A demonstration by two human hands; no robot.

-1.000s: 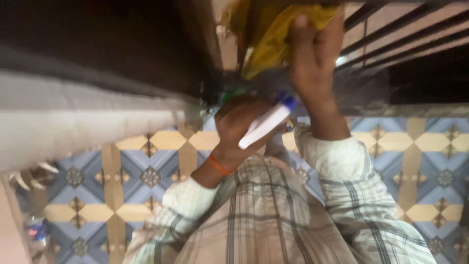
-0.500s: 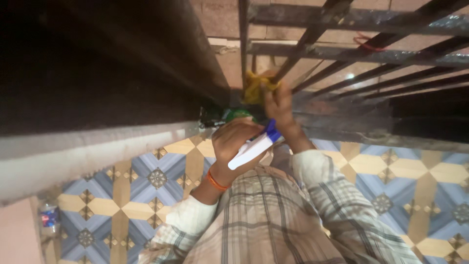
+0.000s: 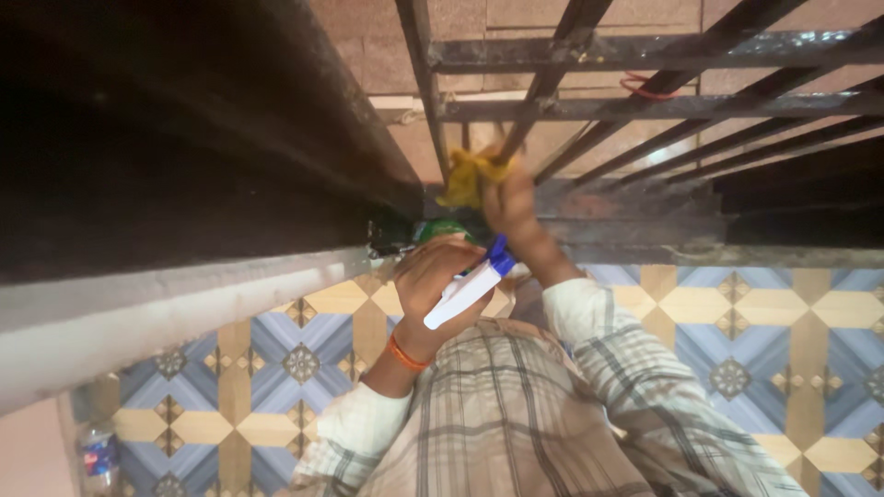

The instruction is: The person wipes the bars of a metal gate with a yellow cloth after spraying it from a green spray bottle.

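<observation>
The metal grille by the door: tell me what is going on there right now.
A person in a checked shirt stands over a patterned tile floor, facing a dark metal grille. The right hand presses a yellow cloth against one of the grille's bars. The left hand, with an orange band at the wrist, holds a white spray bottle with a blue nozzle close to the chest. A plastic bottle stands on the floor at the lower left.

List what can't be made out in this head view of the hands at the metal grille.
- Spray bottle: the left hand covers its body; only the white and blue head shows.
- Yellow cloth: partly behind the right hand and a bar.
- Green object: mostly hidden by the left hand.
- Small bottle on the floor: blurred.
</observation>
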